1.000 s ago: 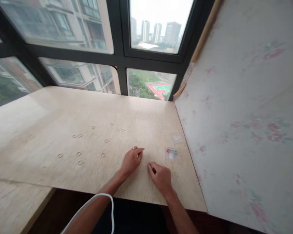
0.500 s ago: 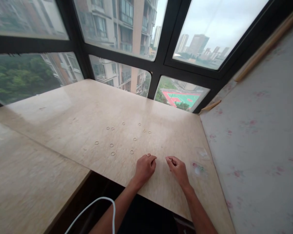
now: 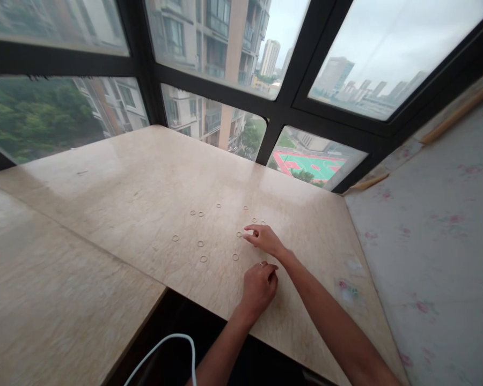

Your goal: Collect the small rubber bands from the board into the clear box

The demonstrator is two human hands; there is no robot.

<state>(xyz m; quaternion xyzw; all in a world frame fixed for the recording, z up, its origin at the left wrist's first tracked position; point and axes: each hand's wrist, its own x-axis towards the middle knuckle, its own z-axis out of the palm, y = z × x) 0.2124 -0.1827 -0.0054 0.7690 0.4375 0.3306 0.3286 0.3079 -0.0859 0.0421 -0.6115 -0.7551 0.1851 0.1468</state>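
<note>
Several thin, pale yellowish rings lie scattered on the stone-patterned tabletop; their material is hard to tell. My right hand reaches over the table, thumb and forefinger apart, beside one small ring. Nothing shows between those fingers. Close to the table's front edge rests my left hand, fingers curled and pinched together; whatever they hold, if anything, is hidden. A thin band shows on a finger of that hand. Another ring lies to its upper left.
Clear plastic packets with red and green marks lie at the right, near the flowered wall. Dark window frames border the far edge. A white cable loops below the front edge, over a dark gap.
My right hand has moved forward and left, from beside my left hand to a ring, and its fingers have parted. My left hand stays closed. The view has turned slightly left.
</note>
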